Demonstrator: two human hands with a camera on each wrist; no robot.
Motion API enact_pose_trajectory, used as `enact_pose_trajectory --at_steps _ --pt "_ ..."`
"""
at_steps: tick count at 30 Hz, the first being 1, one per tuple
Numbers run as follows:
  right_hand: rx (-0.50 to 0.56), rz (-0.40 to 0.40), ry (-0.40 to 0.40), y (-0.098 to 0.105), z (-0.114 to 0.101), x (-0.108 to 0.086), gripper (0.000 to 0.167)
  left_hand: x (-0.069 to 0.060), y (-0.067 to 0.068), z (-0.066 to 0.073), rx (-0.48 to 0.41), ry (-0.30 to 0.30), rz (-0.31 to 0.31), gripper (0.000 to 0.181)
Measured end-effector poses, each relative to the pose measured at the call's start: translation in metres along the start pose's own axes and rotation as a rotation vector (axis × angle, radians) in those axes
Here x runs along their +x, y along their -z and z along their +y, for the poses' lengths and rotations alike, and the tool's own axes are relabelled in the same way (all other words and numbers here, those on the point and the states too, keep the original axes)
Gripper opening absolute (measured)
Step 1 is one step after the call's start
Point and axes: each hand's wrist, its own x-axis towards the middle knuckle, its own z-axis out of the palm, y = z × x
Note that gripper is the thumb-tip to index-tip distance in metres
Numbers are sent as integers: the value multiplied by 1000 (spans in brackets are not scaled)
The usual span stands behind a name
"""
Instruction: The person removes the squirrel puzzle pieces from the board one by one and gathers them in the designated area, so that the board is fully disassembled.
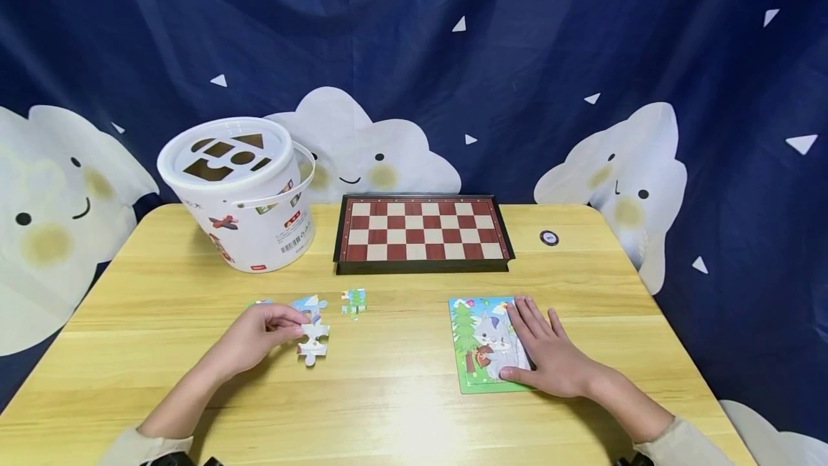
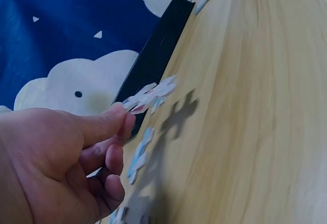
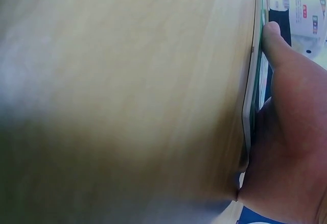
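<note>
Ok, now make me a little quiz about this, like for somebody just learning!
1. In the head view, what stands left of the checkered board?
2. True or false: the puzzle piece pinched by the left hand lies flat on the table.
3. Fill the gap: the right hand rests on the ____.

Key:
1. The white bucket.
2. False: it is raised; the left wrist view shows its shadow apart from it.
3. Picture puzzle.
</note>
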Motion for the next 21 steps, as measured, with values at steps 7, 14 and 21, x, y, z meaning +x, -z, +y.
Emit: enact_pose_trajectory --at_steps 7,14,21 --pt "9 4 4 -1 1 0 105 -5 8 -4 35 25 -16 9" --pt "18 44 34 -3 1 0 105 -7 11 -8 61 12 -28 10" --pt "6 21 14 -2 0 -1 105 -8 12 -7 89 2 -16 11"
